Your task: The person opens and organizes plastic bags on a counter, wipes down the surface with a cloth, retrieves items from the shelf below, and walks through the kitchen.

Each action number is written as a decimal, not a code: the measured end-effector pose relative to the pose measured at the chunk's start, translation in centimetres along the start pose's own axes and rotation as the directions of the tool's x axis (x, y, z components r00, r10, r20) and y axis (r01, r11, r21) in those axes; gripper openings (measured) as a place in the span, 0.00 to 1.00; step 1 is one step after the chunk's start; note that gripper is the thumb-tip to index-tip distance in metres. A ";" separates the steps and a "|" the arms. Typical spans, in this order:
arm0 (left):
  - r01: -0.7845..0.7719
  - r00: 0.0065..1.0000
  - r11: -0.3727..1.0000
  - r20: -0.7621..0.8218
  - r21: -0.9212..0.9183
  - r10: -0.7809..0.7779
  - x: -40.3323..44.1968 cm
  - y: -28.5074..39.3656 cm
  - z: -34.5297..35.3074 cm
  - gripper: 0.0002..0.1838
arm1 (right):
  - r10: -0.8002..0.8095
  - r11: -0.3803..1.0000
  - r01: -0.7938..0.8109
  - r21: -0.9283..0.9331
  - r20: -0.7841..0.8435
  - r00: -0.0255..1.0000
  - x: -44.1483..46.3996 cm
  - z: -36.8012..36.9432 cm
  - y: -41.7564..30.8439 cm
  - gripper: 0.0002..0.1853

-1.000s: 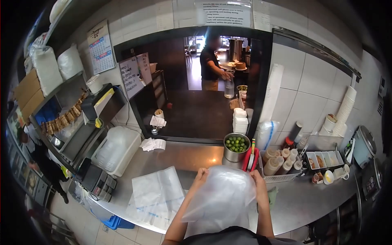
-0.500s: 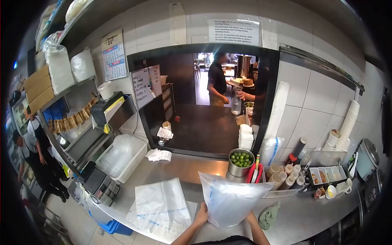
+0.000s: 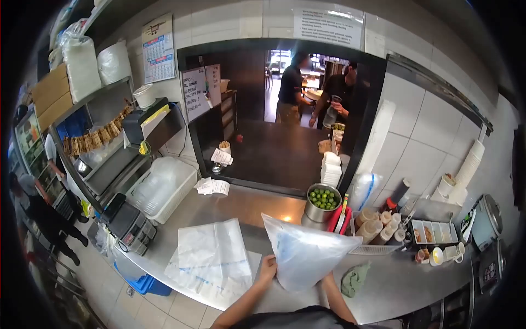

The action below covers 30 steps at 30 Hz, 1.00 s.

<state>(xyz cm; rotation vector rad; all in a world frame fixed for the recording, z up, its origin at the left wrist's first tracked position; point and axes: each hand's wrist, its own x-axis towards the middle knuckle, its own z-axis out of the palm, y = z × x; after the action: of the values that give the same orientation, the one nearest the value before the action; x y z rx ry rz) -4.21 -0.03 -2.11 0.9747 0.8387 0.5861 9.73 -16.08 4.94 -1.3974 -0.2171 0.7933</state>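
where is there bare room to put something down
Steel counter right of the green cloth, before the condiment tray; the strip between paper slips and pot of green fruit; the middle of the dark ledge. Crowded: back right, with bottles and cups; front centre, with the held bag.

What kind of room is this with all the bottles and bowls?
Probably a restaurant kitchen: there are squeeze bottles in a basket, stacked paper cups, and a serving window through to another room.
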 end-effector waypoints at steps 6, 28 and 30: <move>0.495 0.864 0.793 0.293 -0.355 -0.409 -8.4 2.9 -1.8 0.19 | 0.167 0.954 -0.175 0.242 0.056 0.984 -6.3 -1.5 2.2 0.20; -0.030 0.586 0.158 -0.110 0.987 0.803 0.0 7.9 -16.0 0.10 | 0.375 0.692 0.345 -0.634 0.724 0.579 -10.9 3.0 -6.6 0.21; -0.233 0.443 0.198 -0.078 0.952 0.893 -3.2 9.9 -13.2 0.05 | 0.157 0.748 0.480 -0.459 0.824 0.544 -10.6 5.9 -7.3 0.22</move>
<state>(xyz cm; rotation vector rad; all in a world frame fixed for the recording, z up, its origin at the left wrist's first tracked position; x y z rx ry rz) -17.58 8.32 3.85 2.2447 1.4307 1.3799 1.30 -17.65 16.20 -1.4755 -1.5223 1.2452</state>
